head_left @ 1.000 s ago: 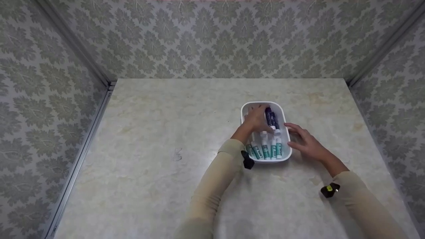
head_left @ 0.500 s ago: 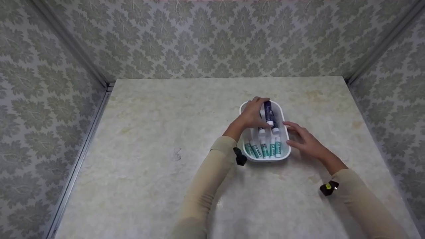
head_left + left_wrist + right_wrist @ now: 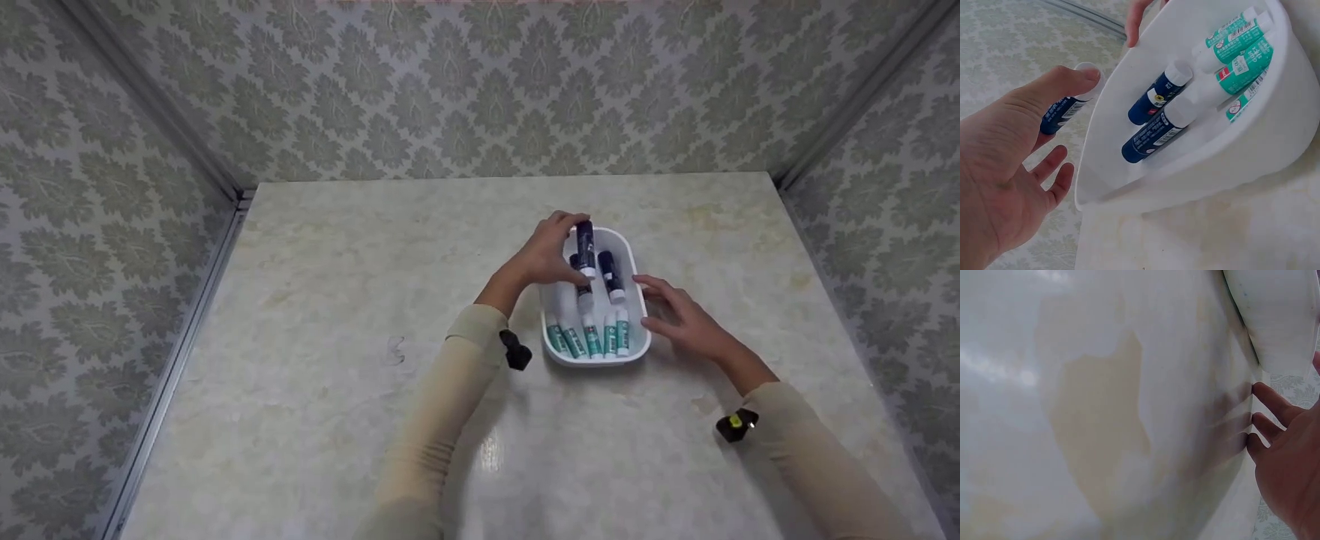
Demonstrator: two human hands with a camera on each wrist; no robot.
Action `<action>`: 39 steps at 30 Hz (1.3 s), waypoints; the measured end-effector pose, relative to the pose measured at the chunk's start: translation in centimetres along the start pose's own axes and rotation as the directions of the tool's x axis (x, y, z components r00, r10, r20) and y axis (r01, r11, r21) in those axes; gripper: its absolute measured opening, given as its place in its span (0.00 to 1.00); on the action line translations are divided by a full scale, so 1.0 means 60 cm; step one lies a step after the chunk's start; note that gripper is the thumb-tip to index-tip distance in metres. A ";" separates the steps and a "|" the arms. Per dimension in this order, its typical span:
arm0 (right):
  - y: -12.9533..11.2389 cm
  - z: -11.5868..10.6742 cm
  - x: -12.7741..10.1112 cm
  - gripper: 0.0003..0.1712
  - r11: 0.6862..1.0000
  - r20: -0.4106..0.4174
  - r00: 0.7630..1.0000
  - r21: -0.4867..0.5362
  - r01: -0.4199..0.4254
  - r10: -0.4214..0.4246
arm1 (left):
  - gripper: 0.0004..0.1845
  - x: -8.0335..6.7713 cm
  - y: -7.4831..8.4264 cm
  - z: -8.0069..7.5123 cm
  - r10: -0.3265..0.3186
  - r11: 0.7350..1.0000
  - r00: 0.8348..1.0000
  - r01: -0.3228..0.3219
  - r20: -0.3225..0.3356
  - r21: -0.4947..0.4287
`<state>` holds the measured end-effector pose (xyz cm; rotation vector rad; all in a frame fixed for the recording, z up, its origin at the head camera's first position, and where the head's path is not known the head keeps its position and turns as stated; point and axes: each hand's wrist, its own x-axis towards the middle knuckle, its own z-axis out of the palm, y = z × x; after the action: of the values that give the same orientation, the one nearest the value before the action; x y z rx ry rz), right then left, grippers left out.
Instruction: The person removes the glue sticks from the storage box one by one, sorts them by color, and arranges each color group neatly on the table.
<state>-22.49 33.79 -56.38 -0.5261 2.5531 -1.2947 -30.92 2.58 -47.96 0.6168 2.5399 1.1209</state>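
Observation:
A white oval tray [image 3: 634, 341] sits on the marble table. It holds two dark blue glue sticks [image 3: 610, 276] and several green ones [image 3: 592, 339]. My left hand [image 3: 559, 244] pinches a third dark blue glue stick [image 3: 585, 238] and holds it over the tray's far left rim. In the left wrist view that stick [image 3: 1064, 109] sits between thumb and fingers just outside the tray wall [image 3: 1252, 152], with the two blue sticks [image 3: 1157, 132] lying inside. My right hand [image 3: 675, 311] lies with straight fingers beside the tray's right side. The right wrist view shows its fingers [image 3: 1269, 402] just short of the tray [image 3: 1275, 315].
The marble table [image 3: 337, 300] is boxed in by patterned walls on the left, back and right. A small dark scribble [image 3: 394, 351] marks the tabletop left of my left arm.
My left hand has lifted one dark blue glue stick out of the tray, up and toward the far left rim. The right hand has hardly moved.

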 end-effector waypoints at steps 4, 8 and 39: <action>-0.004 0.002 -0.001 0.44 0.999 -0.005 1.000 -0.014 -0.028 0.028 | 0.59 -0.010 -0.006 -0.014 0.010 1.000 1.000 -0.010 0.011 -0.013; -0.009 0.003 -0.001 0.44 0.999 -0.003 0.999 -0.025 -0.048 0.048 | 0.58 -0.019 -0.018 -0.026 0.010 0.999 0.999 -0.009 0.034 -0.031; -0.010 0.000 0.000 0.43 0.999 0.015 0.999 -0.032 -0.030 0.031 | 0.58 -0.101 -0.137 -0.121 -0.106 0.994 0.994 0.105 -0.023 -0.036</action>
<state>-22.36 33.50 -55.90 -0.5000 2.5628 -1.2364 -30.97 -9.94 -48.85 0.4573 2.5361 1.1396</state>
